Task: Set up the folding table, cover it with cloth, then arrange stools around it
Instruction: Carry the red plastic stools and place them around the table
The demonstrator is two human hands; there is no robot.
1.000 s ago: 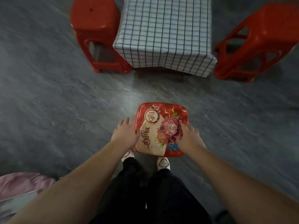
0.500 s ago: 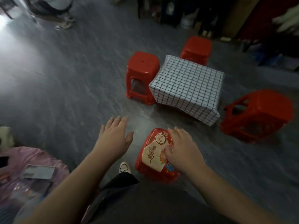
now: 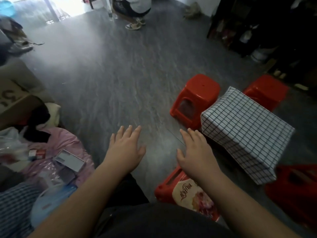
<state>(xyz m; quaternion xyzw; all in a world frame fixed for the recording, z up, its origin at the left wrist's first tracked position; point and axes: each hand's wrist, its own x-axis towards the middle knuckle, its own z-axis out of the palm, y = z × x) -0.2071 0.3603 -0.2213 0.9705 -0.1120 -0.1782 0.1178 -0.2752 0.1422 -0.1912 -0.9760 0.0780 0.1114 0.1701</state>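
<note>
Head view: empty spread hands [image 3: 126, 148] above floor [image 3: 120, 86]

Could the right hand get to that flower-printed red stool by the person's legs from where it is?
Probably yes. The right hand hangs open just above the flower-printed red stool, with nothing between them.

A small table draped in white checked cloth [image 3: 247, 127] is seen on a grey floor [image 3: 120, 79], with red plastic stools set at its far-left side [image 3: 197, 95], behind it [image 3: 265, 91] and at the right edge [image 3: 295, 191]. A fourth red stool with a floral printed seat [image 3: 190, 194] is placed nearest the camera. The left hand [image 3: 126, 148] and right hand [image 3: 197, 153] are held out flat and empty, fingers spread. Pink bedding strewn with clutter [image 3: 56, 152] is visible at left.
</note>
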